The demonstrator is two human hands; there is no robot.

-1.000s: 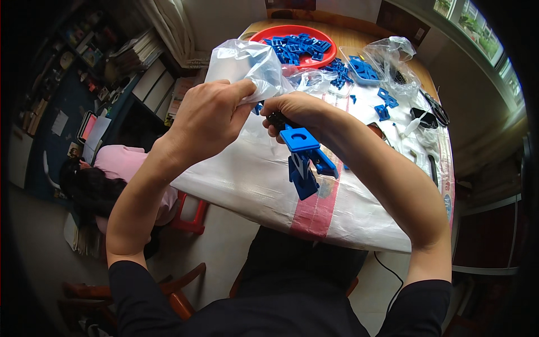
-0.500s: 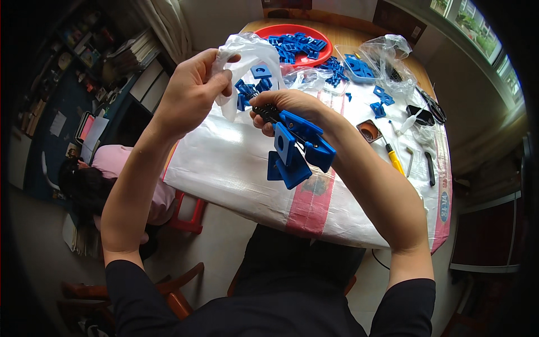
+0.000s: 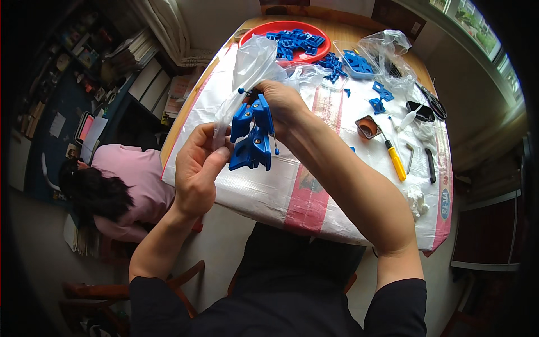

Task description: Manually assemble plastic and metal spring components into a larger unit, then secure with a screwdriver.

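Blue clips (image 3: 261, 149) near edge of bag (image 3: 255, 63)

Two hands (image 3: 196, 173), one red basin (image 3: 254, 35) and one yellow-handled tool (image 3: 396, 161) show.

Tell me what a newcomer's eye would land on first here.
Probably the cluster of blue parts held up between the left hand and right hand, with the translucent bag pinched in the left. Next, the red basin of blue pieces at the far end, then the yellow-handled tool on the right.
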